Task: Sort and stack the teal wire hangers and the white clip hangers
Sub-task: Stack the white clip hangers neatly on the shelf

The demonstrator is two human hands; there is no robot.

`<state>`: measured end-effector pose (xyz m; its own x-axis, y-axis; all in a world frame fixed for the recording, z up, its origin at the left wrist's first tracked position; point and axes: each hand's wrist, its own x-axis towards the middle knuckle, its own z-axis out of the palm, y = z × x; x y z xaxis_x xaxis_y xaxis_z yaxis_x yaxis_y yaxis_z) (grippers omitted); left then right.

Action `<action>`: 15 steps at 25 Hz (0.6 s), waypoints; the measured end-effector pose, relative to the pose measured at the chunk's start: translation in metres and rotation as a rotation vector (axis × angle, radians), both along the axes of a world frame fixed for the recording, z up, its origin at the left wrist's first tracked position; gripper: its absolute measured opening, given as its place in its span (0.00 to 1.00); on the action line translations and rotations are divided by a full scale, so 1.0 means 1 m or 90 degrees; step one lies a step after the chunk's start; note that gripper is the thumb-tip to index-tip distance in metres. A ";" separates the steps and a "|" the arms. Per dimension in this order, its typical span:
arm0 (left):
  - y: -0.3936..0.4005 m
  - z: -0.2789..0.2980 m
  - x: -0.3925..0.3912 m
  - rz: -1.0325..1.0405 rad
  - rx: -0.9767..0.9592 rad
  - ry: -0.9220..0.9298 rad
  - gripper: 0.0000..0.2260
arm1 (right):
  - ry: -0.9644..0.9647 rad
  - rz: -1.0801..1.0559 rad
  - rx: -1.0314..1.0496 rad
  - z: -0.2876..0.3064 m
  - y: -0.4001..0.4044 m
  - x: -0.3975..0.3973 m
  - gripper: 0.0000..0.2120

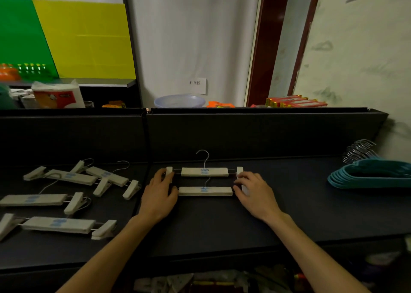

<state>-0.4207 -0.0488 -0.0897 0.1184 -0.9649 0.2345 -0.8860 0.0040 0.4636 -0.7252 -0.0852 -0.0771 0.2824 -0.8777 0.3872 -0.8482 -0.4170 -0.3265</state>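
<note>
**Two white clip hangers centred, both hands on their ends**

Far clip hanger (204, 171) flat on dark surface (289, 215), hook pointing away. Near clip hanger (205, 191) just in front of it, parallel. Left hand (160, 195) on the left end clips of the pair, right hand (255, 192) on the right end clips; fingers curled over the clips. Loose white clip hangers (66, 195) scattered well left of the far clip hanger. Teal wire hanger stack (370, 175) well right of it, at the surface edge.
</note>
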 end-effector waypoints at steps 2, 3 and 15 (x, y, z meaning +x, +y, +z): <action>0.006 0.000 -0.001 0.012 -0.027 0.020 0.24 | 0.031 0.000 0.031 0.001 0.002 0.003 0.16; 0.009 0.001 -0.001 0.026 -0.046 0.020 0.24 | 0.044 -0.004 0.041 0.002 0.003 0.005 0.17; 0.044 0.026 0.022 -0.092 0.025 0.052 0.12 | -0.145 0.018 0.201 0.025 0.040 -0.009 0.06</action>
<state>-0.3992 -0.0051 -0.0634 -0.0048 -0.9816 0.1910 -0.8372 0.1084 0.5360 -0.7341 -0.0455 -0.0522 0.2465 -0.9566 0.1553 -0.7288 -0.2886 -0.6209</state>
